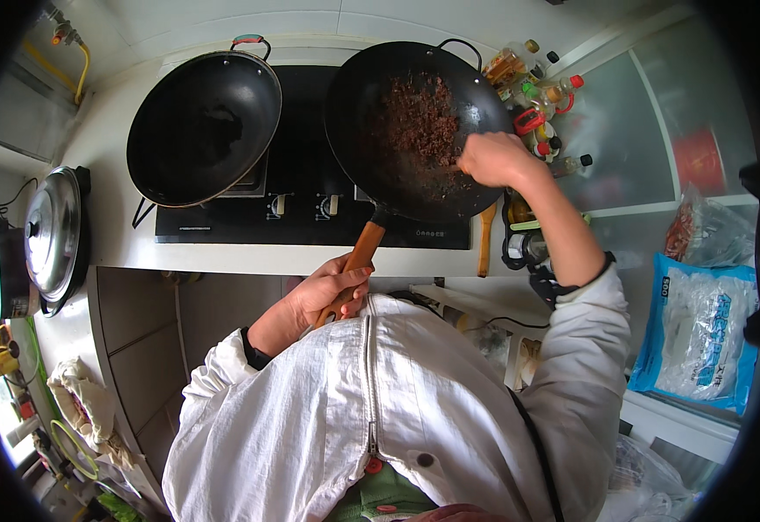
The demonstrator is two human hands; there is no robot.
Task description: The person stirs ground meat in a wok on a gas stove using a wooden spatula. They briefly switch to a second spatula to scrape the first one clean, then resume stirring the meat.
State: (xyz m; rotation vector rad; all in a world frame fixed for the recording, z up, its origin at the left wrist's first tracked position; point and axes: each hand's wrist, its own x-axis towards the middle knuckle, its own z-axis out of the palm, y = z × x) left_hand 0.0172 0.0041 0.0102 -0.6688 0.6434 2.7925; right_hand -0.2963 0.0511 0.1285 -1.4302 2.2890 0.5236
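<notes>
My left hand [331, 287] is closed round the wooden handle [365, 245] of a black wok [367, 98] on the right side of the stove. Reddish-brown crumbly food [422, 121] lies in that wok. Over its right part is my right hand [494, 158], closed on a utensil; only a short brown piece shows beside the food, so its kind cannot be told. A second black wok [177, 137], tilted and with a wet patch inside, stands on the left of the stove.
The black gas stove [308, 225] has two knobs at its front. Several bottles [543, 94] crowd right of the wok. A wooden utensil [486, 241] lies at the counter's edge. Far left sits a lidded metal pan [57, 231]; a blue-edged plastic package [699, 333] is at the right.
</notes>
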